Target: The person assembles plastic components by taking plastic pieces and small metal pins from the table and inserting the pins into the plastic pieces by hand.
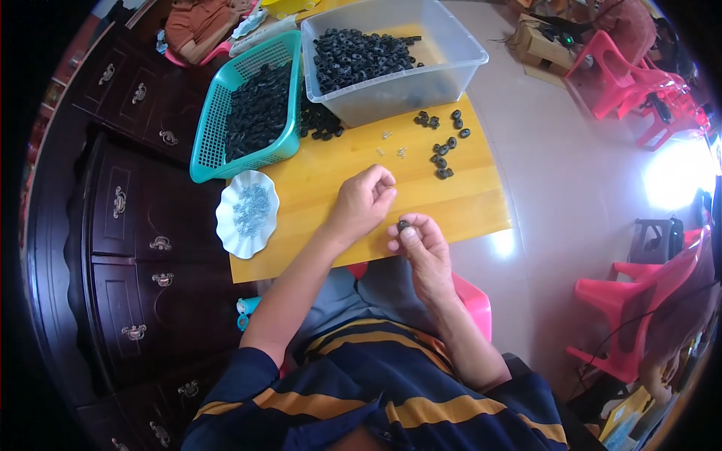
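Observation:
Over the near part of the yellow wooden table (323,180), my right hand (427,259) pinches a small black plastic part (404,225) between thumb and fingers. To its upper left, my left hand (365,201) is closed with thumb and forefinger together. Whatever it may hold is too small to make out. Beyond my hands lie a few tiny metal pieces (401,152), perhaps screws or springs. Several loose black parts (441,149) form a rough row near the table's right side. At the left, a white scalloped dish (226,218) contains many tiny silvery pieces (251,210).
A translucent plastic bin (421,83) with black parts stands at the table's far side. Left of it is a green mesh basket (214,113) full of black pieces. A dark drawer cabinet (143,195) lines the left. Pink chairs (632,301) and other people are around.

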A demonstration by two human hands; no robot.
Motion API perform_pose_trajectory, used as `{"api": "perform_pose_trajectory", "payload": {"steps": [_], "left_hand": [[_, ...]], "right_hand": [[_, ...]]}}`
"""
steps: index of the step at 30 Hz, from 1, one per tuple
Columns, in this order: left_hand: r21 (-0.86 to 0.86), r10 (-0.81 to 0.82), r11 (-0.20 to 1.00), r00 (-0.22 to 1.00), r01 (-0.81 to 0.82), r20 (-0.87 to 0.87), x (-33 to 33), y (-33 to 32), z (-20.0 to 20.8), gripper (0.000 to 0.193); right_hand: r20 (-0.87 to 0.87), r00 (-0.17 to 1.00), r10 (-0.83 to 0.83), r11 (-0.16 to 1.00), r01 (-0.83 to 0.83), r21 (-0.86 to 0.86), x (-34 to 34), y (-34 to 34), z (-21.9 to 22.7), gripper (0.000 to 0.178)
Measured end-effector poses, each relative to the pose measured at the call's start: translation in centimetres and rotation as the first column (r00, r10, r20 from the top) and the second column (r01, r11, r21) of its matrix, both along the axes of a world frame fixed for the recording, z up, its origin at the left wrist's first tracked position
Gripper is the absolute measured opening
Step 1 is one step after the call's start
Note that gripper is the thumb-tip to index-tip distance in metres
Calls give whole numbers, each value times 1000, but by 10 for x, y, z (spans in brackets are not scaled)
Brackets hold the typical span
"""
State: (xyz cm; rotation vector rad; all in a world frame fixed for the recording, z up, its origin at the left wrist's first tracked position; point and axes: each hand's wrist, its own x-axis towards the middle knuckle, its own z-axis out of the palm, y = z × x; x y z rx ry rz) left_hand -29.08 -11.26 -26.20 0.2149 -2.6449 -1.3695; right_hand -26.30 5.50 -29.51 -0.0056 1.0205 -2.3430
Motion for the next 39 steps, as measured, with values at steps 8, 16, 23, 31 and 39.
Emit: {"api": "perform_pose_trajectory", "payload": {"steps": [8,16,23,31,39], "left_hand": [[387,-61,922,995,27,76,42,-18,6,8],[458,-85,887,995,48,59,54,-16,19,7],[605,-84,796,991,3,106,56,-11,14,7],[612,-81,791,994,21,71,60,-8,7,14],[511,-74,857,997,58,10,63,-7,11,11]], "right_hand": [[-33,999,13,999,-11,38,2,-2,1,20],[-88,996,34,997,-27,78,5,-4,3,19],[-87,995,47,997,-41,72,5,-2,4,19],[-116,992,50,995,-40,88,4,-3,-1,18],[-127,991,50,994,-37,100,5,-4,1,15]]}}
